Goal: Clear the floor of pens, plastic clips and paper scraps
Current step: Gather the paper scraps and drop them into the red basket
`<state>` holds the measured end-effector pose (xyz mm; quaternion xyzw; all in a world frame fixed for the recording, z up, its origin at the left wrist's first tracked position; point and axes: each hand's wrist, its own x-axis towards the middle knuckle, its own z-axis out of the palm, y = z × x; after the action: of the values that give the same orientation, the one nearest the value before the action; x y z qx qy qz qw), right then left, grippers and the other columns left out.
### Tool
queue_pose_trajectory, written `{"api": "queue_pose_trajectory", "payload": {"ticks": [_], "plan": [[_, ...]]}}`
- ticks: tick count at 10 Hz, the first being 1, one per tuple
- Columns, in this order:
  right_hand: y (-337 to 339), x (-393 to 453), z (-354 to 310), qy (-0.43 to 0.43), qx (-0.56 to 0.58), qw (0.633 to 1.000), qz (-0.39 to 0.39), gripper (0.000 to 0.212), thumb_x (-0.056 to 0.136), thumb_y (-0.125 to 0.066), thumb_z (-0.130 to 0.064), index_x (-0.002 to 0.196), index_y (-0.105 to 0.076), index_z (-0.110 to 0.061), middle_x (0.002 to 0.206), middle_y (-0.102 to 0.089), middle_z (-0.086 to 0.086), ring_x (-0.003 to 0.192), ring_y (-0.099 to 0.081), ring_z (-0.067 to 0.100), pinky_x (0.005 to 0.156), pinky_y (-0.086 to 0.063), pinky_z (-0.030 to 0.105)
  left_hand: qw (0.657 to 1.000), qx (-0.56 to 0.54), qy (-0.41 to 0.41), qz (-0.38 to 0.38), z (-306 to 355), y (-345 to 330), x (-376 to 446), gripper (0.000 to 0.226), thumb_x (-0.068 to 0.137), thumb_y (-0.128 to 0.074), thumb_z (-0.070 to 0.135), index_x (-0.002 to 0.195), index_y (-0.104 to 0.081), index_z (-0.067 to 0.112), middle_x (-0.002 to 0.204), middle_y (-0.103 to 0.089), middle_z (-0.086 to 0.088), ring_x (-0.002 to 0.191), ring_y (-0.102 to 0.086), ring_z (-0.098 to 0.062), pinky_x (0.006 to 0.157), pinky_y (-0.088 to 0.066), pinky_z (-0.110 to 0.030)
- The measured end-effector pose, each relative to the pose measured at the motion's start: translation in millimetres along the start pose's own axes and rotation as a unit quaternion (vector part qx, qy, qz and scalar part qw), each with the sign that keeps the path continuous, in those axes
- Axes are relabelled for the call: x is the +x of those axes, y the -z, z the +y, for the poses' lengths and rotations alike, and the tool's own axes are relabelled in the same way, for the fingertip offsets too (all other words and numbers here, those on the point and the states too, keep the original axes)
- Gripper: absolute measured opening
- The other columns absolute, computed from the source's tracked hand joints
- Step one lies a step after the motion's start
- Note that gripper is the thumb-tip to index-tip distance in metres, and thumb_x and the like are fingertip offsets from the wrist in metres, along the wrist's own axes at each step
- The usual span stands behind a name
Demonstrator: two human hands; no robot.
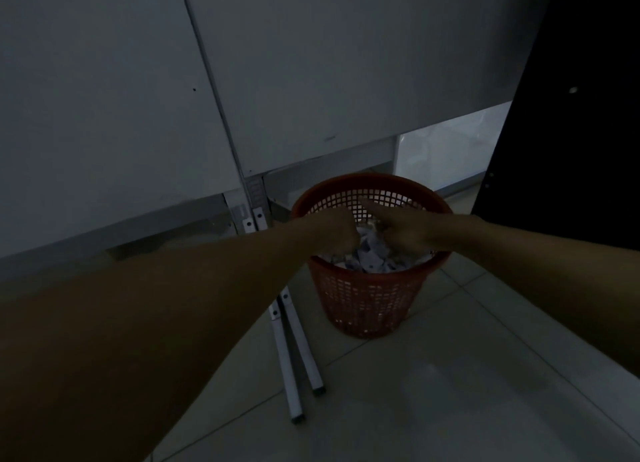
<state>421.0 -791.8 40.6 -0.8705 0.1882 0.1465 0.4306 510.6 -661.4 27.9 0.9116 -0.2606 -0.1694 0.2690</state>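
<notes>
A red mesh wastebasket (367,298) stands on the tiled floor, filled near its rim with crumpled white paper scraps (372,259). Both of my hands hover over its mouth in dim light. My left hand (334,233) is curled into a fist just above the scraps, and I cannot see anything inside it. My right hand (403,233) has its forefinger stretched toward the far rim while the other fingers dip down to the paper. Nothing shows in that hand. I see no pens or clips.
White partition panels (138,97) rise behind the basket on metal feet (294,350) that run across the floor just left of it. A dark cabinet or door (571,132) stands at the right. Pale floor tiles (433,392) spread in front.
</notes>
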Motion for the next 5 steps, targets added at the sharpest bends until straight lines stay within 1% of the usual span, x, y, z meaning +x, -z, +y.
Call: {"api": "queue_pose_trajectory", "payload": {"ticks": [1, 2, 3, 4, 5], "plan": [[2, -13, 3, 0.012, -0.031, 0.999, -0.005, 0.092, 0.088, -0.065, -0.010, 0.155, -0.005, -0.027, 0.157, -0.028, 0.006, 0.137, -0.037, 0.028, 0.109, -0.036, 0.032, 1.000, 0.009, -0.021, -0.016, -3, -4, 1, 0.017, 0.094, -0.052, 0.015, 0.107, -0.063, 0.016, 0.124, -0.063, -0.011, 0.114, -0.057, -0.023, 0.104, -0.043, -0.034], [4, -20, 3, 0.082, -0.055, 0.995, -0.034, 0.096, 0.078, -0.078, -0.035, 0.153, -0.017, -0.031, 0.154, -0.032, -0.002, 0.136, -0.039, 0.023, 0.109, -0.039, 0.037, 0.999, 0.023, -0.039, 0.020, 4, 0, -10, 0.020, 0.094, -0.051, 0.013, 0.089, -0.060, 0.031, 0.125, -0.063, -0.010, 0.114, -0.056, -0.018, 0.101, -0.041, -0.025], [7, -29, -7, 0.047, 0.152, 0.986, -0.050, 0.071, 0.091, -0.060, -0.043, 0.152, -0.024, -0.030, 0.147, -0.044, 0.001, 0.126, -0.051, 0.026, 0.102, -0.046, 0.040, 0.998, 0.023, -0.048, 0.040, 14, 8, -17, 0.014, 0.094, -0.050, 0.012, 0.091, -0.064, 0.014, 0.106, -0.066, -0.009, 0.096, -0.060, -0.017, 0.083, -0.049, -0.018], [14, -34, -8, 0.070, 0.340, 0.936, -0.062, 0.046, 0.099, -0.040, -0.046, 0.124, -0.060, -0.012, 0.125, -0.064, 0.015, 0.109, -0.064, 0.029, 0.097, -0.050, 0.044, 0.991, -0.026, -0.071, 0.112, 35, 18, -37, 0.024, 0.094, -0.050, 0.014, 0.098, -0.066, -0.003, 0.092, -0.064, -0.008, 0.081, -0.058, -0.016, 0.067, -0.048, -0.024], [19, -50, -15, 0.091, 0.468, 0.877, -0.065, 0.070, 0.095, -0.017, -0.066, 0.095, -0.065, -0.014, 0.086, -0.075, 0.013, 0.083, -0.069, 0.026, 0.079, -0.050, 0.041, 0.968, -0.239, -0.071, 0.027, 50, 14, -57, 0.029, 0.094, -0.059, 0.031, 0.108, -0.069, 0.008, 0.094, -0.070, -0.006, 0.077, -0.066, -0.015, 0.064, -0.055, -0.024]]}}
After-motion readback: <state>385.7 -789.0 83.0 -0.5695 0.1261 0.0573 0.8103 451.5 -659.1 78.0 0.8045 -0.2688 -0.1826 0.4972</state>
